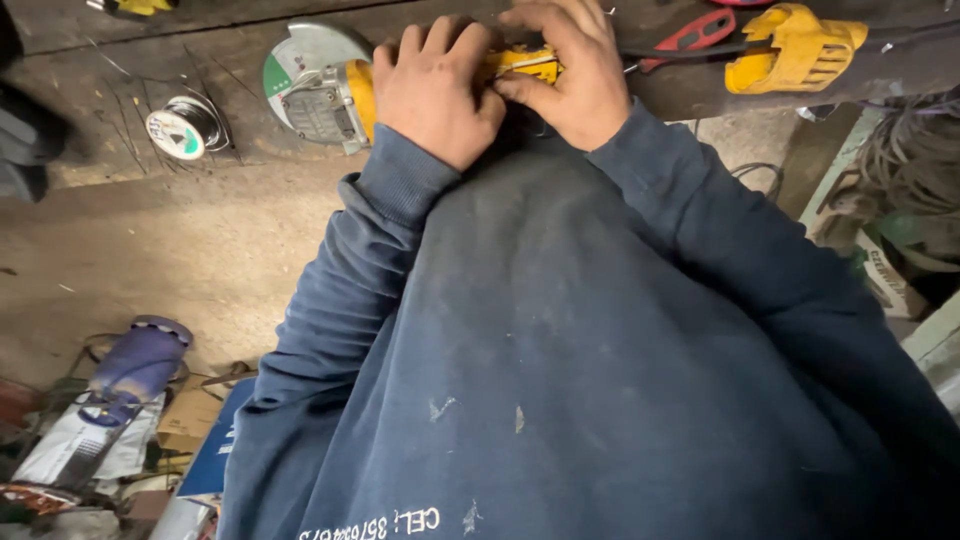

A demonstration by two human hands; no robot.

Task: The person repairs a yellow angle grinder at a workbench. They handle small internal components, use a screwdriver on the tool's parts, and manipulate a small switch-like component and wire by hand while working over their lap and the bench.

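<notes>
Head cam: both hands together on a yellow angle grinder (345, 95) lying on the dark workbench (150, 110). Left hand (435, 90) wraps the body just behind the gear head. Right hand (565, 70) touches the left, fingers pinched on the rear of the body; can't tell exactly what they pinch. Grinder's disc guard (305, 55) points left. Small wire spool (183, 127) sits left of it, apart. Red-handled pliers (695, 32) and a yellow tool housing (795, 45) lie to the right. Dark blue sweatshirt (600, 380) fills the lower frame. Blue canister (140, 362) on the floor, lower left.
</notes>
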